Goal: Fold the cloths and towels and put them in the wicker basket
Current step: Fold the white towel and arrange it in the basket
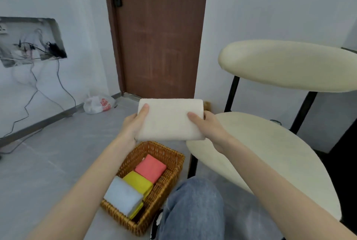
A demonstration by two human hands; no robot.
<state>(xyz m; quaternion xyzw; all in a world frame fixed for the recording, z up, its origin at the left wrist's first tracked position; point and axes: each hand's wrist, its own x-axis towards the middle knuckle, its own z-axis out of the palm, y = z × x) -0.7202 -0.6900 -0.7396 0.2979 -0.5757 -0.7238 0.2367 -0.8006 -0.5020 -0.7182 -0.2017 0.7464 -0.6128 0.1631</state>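
To the right, a cream chair (260, 152), seat close beside the work; underfoot, grey floor (48, 162). On that floor, just left of a jeans-clad knee (193, 210), the wicker basket (170, 180), long, narrow and set at a slant. In the air above and beyond its far end, the white towel (170, 122), already folded into a thick, flat rectangle and not yet inside. Inside the basket, three folded cloths in a row along the left wall: pink cloth (150, 167) at the far end, yellow cloth (138, 181) in the middle, pale blue cloth (122, 197) nearest, overlapping the yellow. Left hand (133, 123) gripping the towel's left end, thumb on top, fingers hidden beneath; right hand (210, 125) gripping the right end the same way. Judged as the placing step, with much of the task seemingly done. To do it well: keep both grips firm to hold the layers stacked, turn the towel to match the basket's slant, then lower it level toward the free strip along the right wall. Looks bulky for that gap, so perhaps stand it on edge or lay it across the cloths. Release only once fully supported, thumbs off last, to stop the fold springing open.
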